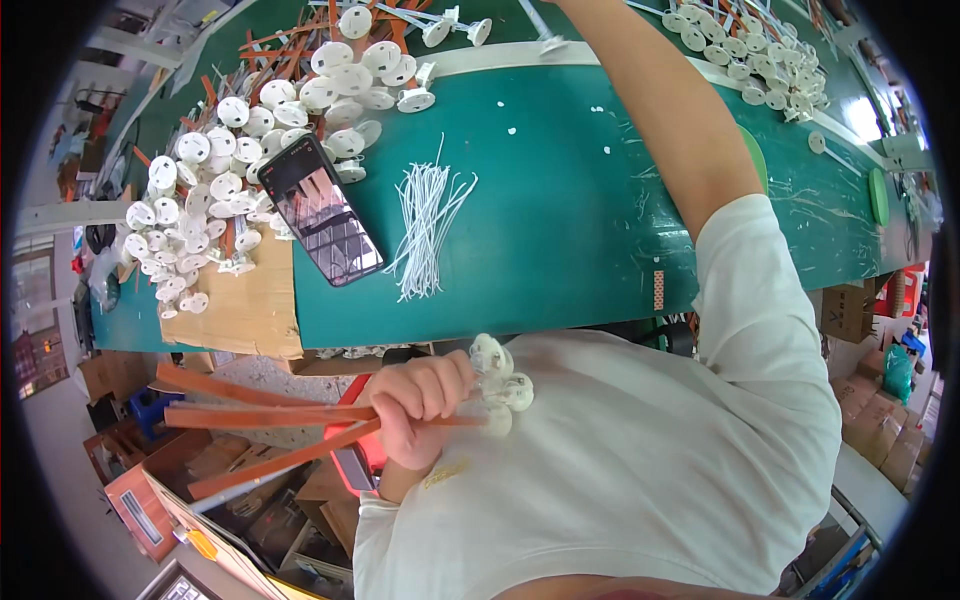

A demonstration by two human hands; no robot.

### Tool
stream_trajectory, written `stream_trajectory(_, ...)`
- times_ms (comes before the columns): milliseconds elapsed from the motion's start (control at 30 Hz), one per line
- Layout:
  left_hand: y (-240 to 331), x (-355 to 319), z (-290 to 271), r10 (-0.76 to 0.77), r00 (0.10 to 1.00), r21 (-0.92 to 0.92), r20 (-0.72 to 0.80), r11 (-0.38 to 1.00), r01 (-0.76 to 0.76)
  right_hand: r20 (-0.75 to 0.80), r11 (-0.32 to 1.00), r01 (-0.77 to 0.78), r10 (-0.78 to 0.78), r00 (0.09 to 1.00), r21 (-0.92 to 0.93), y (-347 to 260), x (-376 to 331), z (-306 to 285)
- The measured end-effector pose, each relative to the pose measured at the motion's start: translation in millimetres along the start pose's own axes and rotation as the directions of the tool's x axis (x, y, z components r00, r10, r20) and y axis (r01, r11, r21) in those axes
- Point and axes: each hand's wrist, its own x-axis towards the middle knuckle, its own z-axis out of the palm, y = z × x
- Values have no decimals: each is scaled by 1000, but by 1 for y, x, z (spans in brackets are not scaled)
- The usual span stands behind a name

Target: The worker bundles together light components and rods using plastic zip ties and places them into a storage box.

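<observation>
Brown strips (270, 416) w/ white discs (518, 391) in L hand (420, 395), fingers clamped round them, by shirt (620, 440); R hand out of view, can't tell its fingers. Prob. gathering step; next pick needs R pinch, L grip firm

The green table (560, 250) carries 1 phone (322, 212), cardboard (245, 312), white strands (428, 230) and white-headed sticks (350, 79).

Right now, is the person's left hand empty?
No, the left hand is closed around several brown strips, with white round pieces showing on its other side.
</observation>
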Motion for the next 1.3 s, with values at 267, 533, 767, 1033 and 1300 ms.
stream_trajectory(267, -5, 14, 1, -9, 999, 115, 48, 993, 3, 353, 477, 520, -398, 847, -709, -16, -14, 75)
stream_trajectory(533, -14, -1, 2, -73, 996, 144, -50, 986, 80, 410, 516, 390, -81, 909, -763, -31, -70, 49)
stream_trajectory(767, -14, 1, 6, -26, 1000, 175, 8, 984, 24, 438, 290, 470, -169, 883, -834, -7, -55, 1)
stream_trajectory(1033, -23, 1, 16, -107, 994, 118, -4, 987, 107, 419, 433, 345, 85, 904, -832, 4, -73, -78)
stream_trajectory(1300, -22, -7, 19, -86, 996, 91, 27, 992, 83, 409, 895, 129, 64, 910, -427, -4, -125, -120)
